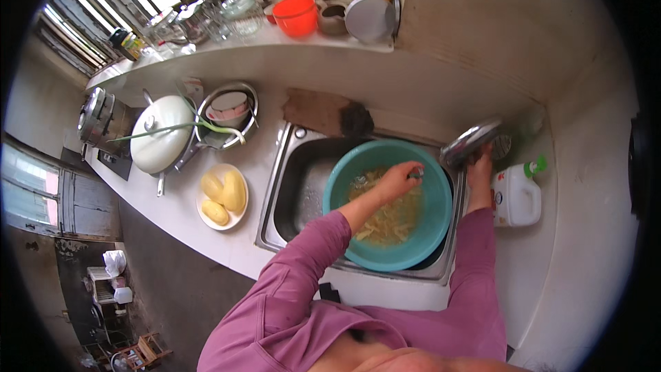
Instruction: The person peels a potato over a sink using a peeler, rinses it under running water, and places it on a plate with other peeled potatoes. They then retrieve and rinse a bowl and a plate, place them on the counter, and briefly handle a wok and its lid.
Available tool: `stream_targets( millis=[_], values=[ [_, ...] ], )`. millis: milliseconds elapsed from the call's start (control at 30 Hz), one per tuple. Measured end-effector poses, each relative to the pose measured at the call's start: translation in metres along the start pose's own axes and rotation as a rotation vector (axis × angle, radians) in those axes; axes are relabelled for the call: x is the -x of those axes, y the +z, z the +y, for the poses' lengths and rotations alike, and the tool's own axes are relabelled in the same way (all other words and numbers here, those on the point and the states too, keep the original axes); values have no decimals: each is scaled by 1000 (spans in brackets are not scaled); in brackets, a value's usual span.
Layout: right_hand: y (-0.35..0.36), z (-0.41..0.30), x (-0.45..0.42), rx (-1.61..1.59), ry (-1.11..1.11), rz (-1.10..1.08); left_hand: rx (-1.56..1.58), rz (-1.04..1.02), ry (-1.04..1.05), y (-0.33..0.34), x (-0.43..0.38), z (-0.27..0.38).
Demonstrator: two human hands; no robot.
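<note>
Before me a teal plastic basin point(341, 237) sits in the stainless-steel sink point(304, 181). It holds cloudy water and pale peelings point(387, 225). My left hand point(400, 182) is over the basin with its fingers closed around a small shiny object point(416, 172), mostly hidden and too small to name. To the basin's right, my right hand point(480, 168) grips the lower edge of a round, shiny metal vessel or lid point(472, 140), which is tilted. A white plate point(218, 226) with three peeled potatoes point(234, 191) lies on the counter left of the sink.
A white jug with a green pump point(516, 196) stands right of my forearm. Brown cardboard point(312, 109) and a dark scrubber point(356, 119) lie behind the sink. Farther left are a lidded pan point(162, 139), a metal bowl with dishes point(253, 95) and scallions point(219, 129).
</note>
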State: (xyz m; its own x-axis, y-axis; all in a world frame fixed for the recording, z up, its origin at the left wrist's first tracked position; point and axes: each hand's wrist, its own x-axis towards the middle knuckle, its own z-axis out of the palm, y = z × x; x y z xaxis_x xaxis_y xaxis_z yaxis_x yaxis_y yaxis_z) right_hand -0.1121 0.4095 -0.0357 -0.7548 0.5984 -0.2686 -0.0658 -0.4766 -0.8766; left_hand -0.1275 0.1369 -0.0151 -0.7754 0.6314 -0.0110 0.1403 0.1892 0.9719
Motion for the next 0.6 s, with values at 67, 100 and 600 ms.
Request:
stream_targets(
  millis=[67,100,600],
  values=[
    [-8,1,-6,-37,-13,-4,13,-21,-26,-1,-1,4],
    [-15,5,-9,-44,-10,-2,29,-33,-53,-1,3,3],
    [11,7,23,1,-115,71,68,65,-66,-14,34,-4]
  ],
)
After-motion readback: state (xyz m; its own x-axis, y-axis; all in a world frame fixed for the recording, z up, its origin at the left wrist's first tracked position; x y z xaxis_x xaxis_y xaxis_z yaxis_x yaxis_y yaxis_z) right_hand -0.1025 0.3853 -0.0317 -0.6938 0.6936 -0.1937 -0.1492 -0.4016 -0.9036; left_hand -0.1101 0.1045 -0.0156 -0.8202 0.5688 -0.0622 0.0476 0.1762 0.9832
